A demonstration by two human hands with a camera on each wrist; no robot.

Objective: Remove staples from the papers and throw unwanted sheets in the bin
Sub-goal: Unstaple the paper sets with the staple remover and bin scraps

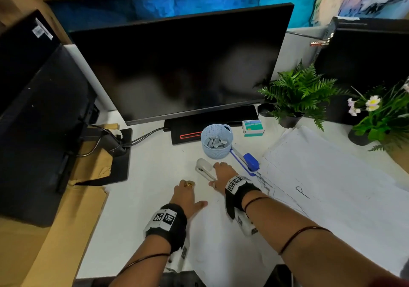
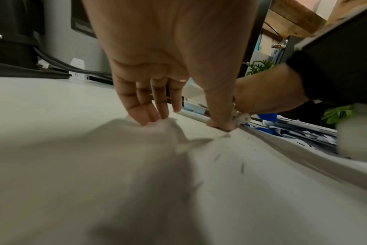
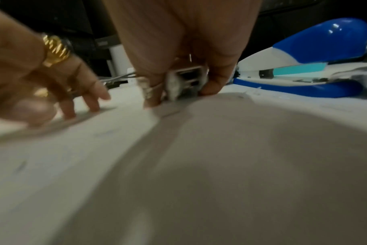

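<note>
Papers (image 1: pixel 141 220) flat on desk under both hands | white stapler (image 1: pixel 204 169) points away-left | right hand (image 1: pixel 222 176) grips it | left hand (image 1: pixel 188 195) fingers straight, pressing sheet | right stack (image 1: pixel 332 187) reads "P"

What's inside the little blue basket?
The blue basket holds a heap of grey staple strips. Whatever lies beneath that heap is covered, so it can't be seen.

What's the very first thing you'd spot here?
The big black screen fills the back of the desk. In front of it, the right hand grips a white stapler while the left hand presses flat on the paper. A little blue basket sits just behind the hands.
</note>
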